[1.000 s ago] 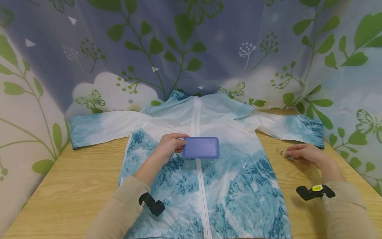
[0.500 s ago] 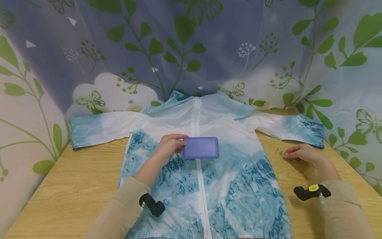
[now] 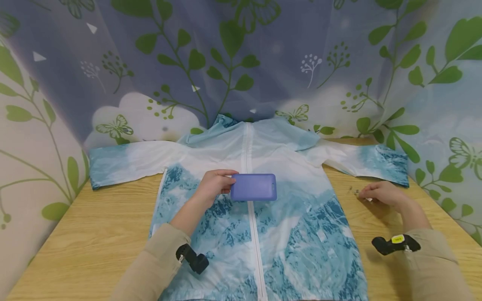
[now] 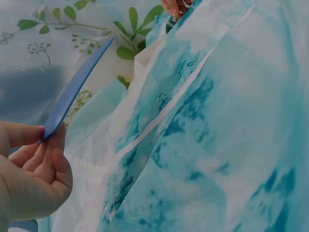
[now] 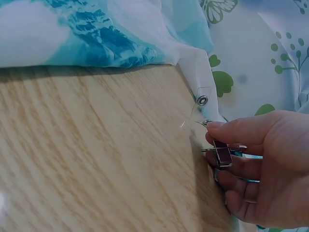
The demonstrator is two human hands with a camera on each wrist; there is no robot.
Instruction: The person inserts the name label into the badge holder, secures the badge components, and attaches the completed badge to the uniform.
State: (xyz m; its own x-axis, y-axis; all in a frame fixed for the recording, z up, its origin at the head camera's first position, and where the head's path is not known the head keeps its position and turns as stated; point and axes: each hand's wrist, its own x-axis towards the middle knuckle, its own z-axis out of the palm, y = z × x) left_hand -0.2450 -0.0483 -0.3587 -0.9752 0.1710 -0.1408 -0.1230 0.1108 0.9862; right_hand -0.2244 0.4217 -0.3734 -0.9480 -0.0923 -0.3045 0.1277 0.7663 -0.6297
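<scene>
Now pinches the purple case (image 3: pixel 253 187) by one end in the left hand (image 3: pixel 212 185), above the spread jacket (image 3: pixel 305 238); seems light, stiffish, maybe slippery, best taken by an edge. Grips a metal clip (image 5: pixel 223 157) in the right hand (image 5: pixel 280 166) with curled fingers, near the table (image 5: pixel 96 159)! See flat sides and rounded corners on the case, shine on the clip.

Soft, even light fills the head view, with a blurry shadow on the wood-grain table (image 3: pixel 90 234) beneath the right hand (image 3: pixel 385 195) and wide-angle stretching of the printed curtain (image 3: pixel 463 104) at the edges. The left wrist view is dim and blue-tinted, the zip-up jacket (image 4: pixel 207 169) soft in detail. The right wrist view shows a small glare spot at far left; the metal clip (image 5: pixel 223 155) looks dark, its fine edges seemingly blurred.
</scene>
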